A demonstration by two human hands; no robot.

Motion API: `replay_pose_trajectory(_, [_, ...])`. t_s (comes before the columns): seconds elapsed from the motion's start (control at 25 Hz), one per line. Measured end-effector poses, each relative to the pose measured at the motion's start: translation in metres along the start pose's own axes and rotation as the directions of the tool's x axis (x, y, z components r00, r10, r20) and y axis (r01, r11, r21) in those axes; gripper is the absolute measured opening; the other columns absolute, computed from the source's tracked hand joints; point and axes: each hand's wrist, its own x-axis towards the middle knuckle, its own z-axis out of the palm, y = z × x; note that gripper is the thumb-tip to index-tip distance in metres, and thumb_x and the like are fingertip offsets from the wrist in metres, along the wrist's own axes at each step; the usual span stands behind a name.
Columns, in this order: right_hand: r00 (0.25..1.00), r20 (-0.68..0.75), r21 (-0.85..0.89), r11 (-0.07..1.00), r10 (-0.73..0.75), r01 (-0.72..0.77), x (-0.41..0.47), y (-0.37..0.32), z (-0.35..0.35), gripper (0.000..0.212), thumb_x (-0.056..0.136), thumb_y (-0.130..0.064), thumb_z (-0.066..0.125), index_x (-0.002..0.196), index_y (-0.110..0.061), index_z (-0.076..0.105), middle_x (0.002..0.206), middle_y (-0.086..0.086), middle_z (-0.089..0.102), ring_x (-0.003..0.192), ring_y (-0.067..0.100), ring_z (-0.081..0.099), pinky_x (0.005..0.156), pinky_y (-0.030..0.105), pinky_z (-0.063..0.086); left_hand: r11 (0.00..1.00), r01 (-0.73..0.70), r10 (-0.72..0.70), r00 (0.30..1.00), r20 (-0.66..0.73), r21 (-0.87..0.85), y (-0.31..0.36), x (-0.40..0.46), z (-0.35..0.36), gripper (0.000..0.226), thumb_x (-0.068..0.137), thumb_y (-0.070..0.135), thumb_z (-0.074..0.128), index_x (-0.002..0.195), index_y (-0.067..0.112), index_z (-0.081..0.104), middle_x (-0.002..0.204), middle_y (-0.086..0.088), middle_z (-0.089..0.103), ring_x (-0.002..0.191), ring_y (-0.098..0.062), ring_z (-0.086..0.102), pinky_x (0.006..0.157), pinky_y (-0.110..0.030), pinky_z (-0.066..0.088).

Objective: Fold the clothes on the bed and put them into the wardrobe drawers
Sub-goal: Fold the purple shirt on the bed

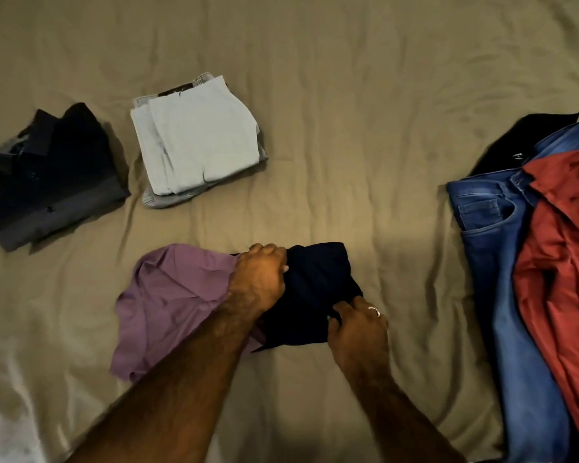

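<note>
Navy garment (318, 289) gripped by curled fingers of left hand (259, 279) and right hand (358, 324), no readable labels

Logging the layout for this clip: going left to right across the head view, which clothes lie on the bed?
Folded dark shirt → folded pale trousers → purple garment → dark navy garment, gripped by both hands → blue jeans → red shirt.

Our left hand (259, 279) grips top edge of dark garment (318, 289), fingers curled; our right hand (358, 324) pinches its lower right edge.
</note>
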Motion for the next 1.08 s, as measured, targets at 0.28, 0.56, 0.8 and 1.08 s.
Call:
replay_pose_trajectory(0.28, [0.953,-0.160,0.423,0.890,0.259,-0.171,0.009,-0.003,-0.005,0.050,0.096,-0.065,0.055,0.112,-0.020,0.070,0.112,0.002,0.065,0.101,0.025,0.064,0.085,0.040,0.056,0.984,-0.173,0.178,0.893,-0.414,0.050,0.001,-0.032,0.010,0.026,0.099,0.023,0.057,0.119,0.011,0.069,0.123,-0.013,0.064,0.108,-0.034,0.057,0.092,-0.050,0.047])
replay_pose_trajectory(0.56, [0.850,0.324,0.590,0.614,0.416,-0.525,0.059,0.001,-0.009,0.033,0.078,-0.040,0.089,0.097,-0.016,0.078,0.086,-0.002,0.078,0.080,0.020,0.074,0.075,0.038,0.062,0.976,-0.121,0.091,0.982,-0.164,-0.181,0.009,-0.037,0.034,0.046,0.103,0.044,0.043,0.125,0.019,0.074,0.132,-0.002,0.071,0.123,-0.022,0.064,0.107,-0.042,0.046])
replay_pose_trajectory(0.8, [0.987,0.164,0.591,0.800,0.003,-0.100,0.019,-0.118,-0.013,0.022,0.088,-0.031,0.081,0.109,-0.023,0.078,0.099,-0.007,0.077,0.087,0.010,0.073,0.079,0.030,0.060,0.064,0.480,-0.286,0.849,0.445,-0.875,-0.045,-0.051,-0.052,0.071,0.078,0.077,0.071,0.095,0.008,0.074,0.083,-0.006,0.073,0.075,-0.019,0.070,0.076,-0.042,0.062])
replay_pose_trajectory(1.08, [0.934,0.328,0.778,0.603,-0.144,-0.180,-0.004,-0.215,0.025,0.013,0.097,-0.009,0.068,0.103,-0.018,0.075,0.098,0.002,0.079,0.086,0.019,0.074,0.084,0.046,0.061,-0.124,0.478,-0.541,0.702,0.464,-0.869,-0.209,-0.132,-0.046,0.010,0.091,-0.010,0.067,0.091,-0.001,0.071,0.091,-0.017,0.076,0.089,-0.033,0.069,0.085,-0.044,0.055])
